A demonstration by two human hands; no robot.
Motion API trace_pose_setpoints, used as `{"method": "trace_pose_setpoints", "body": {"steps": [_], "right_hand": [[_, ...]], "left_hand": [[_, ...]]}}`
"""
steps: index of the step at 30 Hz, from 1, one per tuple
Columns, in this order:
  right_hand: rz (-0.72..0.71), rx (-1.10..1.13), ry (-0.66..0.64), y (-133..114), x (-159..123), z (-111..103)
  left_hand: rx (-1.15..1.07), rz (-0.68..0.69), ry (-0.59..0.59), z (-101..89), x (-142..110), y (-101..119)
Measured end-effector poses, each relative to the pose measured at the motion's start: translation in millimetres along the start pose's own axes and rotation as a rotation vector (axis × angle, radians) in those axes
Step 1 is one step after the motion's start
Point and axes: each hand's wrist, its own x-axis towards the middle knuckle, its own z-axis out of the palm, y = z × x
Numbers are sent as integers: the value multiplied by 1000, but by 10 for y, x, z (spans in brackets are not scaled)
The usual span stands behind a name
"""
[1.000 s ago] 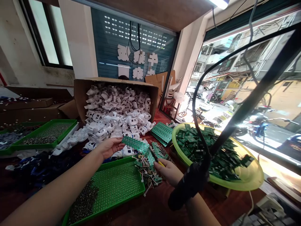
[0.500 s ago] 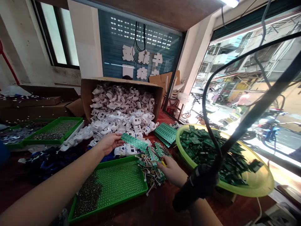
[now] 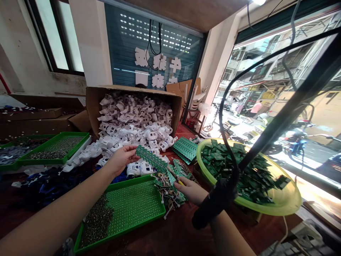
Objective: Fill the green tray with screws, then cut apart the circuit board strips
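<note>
My left hand (image 3: pixel 123 159) pinches the near end of a long green circuit board strip (image 3: pixel 151 158), which slants down to the right over a pile of wired boards. My right hand (image 3: pixel 190 189) is closed around a yellow-handled tool (image 3: pixel 181 182) with a slim metal shaft. The tool's tip touches or lies very near the strip's far end; I cannot tell which. Beneath both is a heap of small green boards with wires and white plugs (image 3: pixel 173 199). Just left of that heap, a green tray (image 3: pixel 133 199) holds many small metal parts (image 3: pixel 97 220) at its left side.
A carton (image 3: pixel 176 110) spills white plastic shells (image 3: pixel 135 113) behind my hands. Stacked green board sheets (image 3: pixel 185 149) lie beyond the heap. A yellow basin (image 3: pixel 287 202) of small boards stands right. A black arm (image 3: pixel 213 206) crosses over my right forearm. Dark blue parts (image 3: pixel 53 186) lie left.
The view has shifted slightly, moving the surroundings a little left and up. Both hands keep their holds; the strip tilts slightly differently and looks less shiny.
</note>
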Motion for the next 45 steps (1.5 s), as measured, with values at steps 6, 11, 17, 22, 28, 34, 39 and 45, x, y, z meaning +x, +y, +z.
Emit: {"method": "trace_pose_setpoints", "body": {"steps": [6, 11, 17, 22, 28, 34, 39, 45], "right_hand": [[-13, 2, -3, -31, -23, -10], [-2, 23, 3, -64, -41, -14], [-35, 33, -15, -61, -41, -16], [-43, 44, -9, -60, -28, 10], [-93, 98, 41, -75, -14, 74], [-83, 246, 2, -16, -17, 116], [-46, 369, -45, -39, -28, 127], [-36, 266, -86, -21, -27, 64]], "left_hand": [[36, 9, 17, 27, -45, 37], [57, 5, 34, 34, -62, 68], [75, -2, 50, 48, -86, 109], [73, -14, 23, 70, -119, 109], [-6, -58, -9, 51, -68, 61], [-130, -220, -28, 35, -19, -38], [-158, -341, -15, 77, -30, -145], [-138, -350, 30, 69, -17, -186]]}}
